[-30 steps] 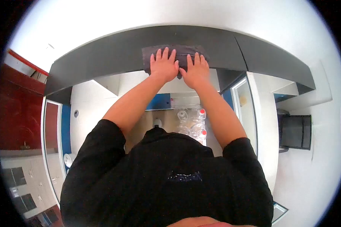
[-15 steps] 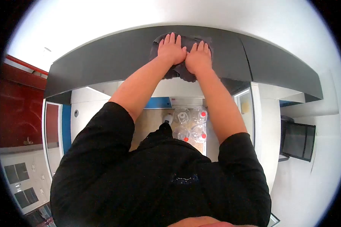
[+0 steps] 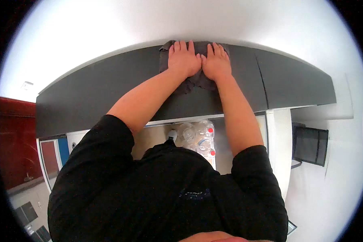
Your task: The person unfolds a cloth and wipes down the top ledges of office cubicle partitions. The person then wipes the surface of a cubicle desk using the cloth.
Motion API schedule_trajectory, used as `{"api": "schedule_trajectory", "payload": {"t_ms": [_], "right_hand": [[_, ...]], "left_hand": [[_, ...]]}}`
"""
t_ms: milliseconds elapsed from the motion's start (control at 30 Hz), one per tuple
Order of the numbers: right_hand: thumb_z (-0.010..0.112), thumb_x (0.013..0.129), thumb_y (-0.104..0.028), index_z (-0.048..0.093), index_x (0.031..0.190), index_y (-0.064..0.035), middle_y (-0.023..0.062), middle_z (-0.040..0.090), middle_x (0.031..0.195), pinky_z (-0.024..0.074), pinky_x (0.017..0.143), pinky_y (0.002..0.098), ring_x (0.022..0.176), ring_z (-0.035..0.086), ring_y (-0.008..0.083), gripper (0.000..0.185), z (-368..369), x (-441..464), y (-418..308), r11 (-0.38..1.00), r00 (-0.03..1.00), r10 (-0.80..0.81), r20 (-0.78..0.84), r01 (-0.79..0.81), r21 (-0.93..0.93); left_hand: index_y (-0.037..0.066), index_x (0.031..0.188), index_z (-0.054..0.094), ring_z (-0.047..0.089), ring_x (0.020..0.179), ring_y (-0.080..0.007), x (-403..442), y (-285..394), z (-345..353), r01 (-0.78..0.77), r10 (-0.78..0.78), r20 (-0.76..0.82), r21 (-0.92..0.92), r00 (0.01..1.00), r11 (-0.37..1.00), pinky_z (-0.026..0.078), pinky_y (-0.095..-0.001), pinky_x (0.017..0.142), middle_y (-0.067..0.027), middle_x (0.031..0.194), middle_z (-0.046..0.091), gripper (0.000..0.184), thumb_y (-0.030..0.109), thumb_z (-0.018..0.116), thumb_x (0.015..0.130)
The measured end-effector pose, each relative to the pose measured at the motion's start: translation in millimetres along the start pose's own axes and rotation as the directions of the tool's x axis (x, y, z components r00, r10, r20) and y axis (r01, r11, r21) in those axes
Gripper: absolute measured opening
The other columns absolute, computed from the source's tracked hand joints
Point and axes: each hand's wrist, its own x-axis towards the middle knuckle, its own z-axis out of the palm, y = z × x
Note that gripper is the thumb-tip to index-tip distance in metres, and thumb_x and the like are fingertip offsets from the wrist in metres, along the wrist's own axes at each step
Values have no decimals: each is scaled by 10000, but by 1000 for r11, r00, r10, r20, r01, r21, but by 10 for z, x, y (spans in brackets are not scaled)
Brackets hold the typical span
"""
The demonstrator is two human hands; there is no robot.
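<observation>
Dark grey, creased and bunched at the near edge: one cloth (image 3: 204,83), laid on the long dark countertop (image 3: 109,90), with its far side right up by the foot of the white wall (image 3: 109,26). Placed left of the narrow seam (image 3: 261,76) in the top, well apart from it. Pressed palm down on the cloth's left part, with fingers stretched forward and slightly fanned, the left hand (image 3: 184,63); likewise on its right part, flat and with fingers a little spread, the right hand (image 3: 217,65). No pinch or grasp to be seen in either, just contact from above, probably so as to share the push over a broad patch and hold the fabric against the surface without it sliding loose. Thumbs turned inward and nearly meeting, perhaps to make both palms act as one pad; impossible to tell whether truly touching. Both forearms extended well forward, presumably because of the depth of the top. Down below, past the near edge, large clear bottles (image 3: 205,142) with red caps, grouped close together on the floor, apart from the cloth. Beside them, to the left, a shoe (image 3: 172,135).
</observation>
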Motion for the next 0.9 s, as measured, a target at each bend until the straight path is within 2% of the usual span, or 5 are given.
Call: {"api": "schedule_trajectory", "payload": {"t_ms": [233,300,367,400,900], "right_hand": [[428,1085,-506,380,1643,-78,125,294,1741,224,1311,485,1615,247,323,705,121,163,122,998,998,-41,-53,39,-43],[427,1080,-517,388,1641,-95,123,308,1736,246,1303,499,1608,268,330,703,171,177,144,995,993,-55,-103,46,-91],[414,1082,-525,388,1646,-116,116,316,1736,251,1301,498,1606,273,337,697,193,131,143,994,992,-62,-106,52,-94],[408,1084,-529,387,1649,-122,115,315,1738,251,1302,495,1607,274,337,697,163,52,118,995,994,-42,-99,32,-94],[384,1096,-527,351,1667,-121,125,272,1755,218,1312,476,1611,255,362,702,-61,-1745,237,997,997,54,-53,-56,-49]], "left_hand": [[46,1557,484,448,1445,-352,173,-9,-23,-67,67,-1,-36,998,997,292,-523,1226,-191,1493,543,665,456,455,1033],[78,1597,446,378,1516,-365,191,-15,-5,-46,49,75,-46,996,998,248,-536,1259,-186,1585,474,678,467,441,1041],[129,1648,384,262,1596,-371,96,-3,43,-52,52,-89,9,995,999,178,-551,1296,-158,1701,347,692,489,408,1058],[183,1689,317,148,1641,-368,50,33,-43,7,-7,33,4,999,1000,112,-569,1315,-119,1773,215,698,504,378,1072],[220,1703,285,133,1636,-419,-1631,563,-229,20,-26,77,70,997,997,90,-650,1292,-110,1788,176,727,566,372,1069]]}}
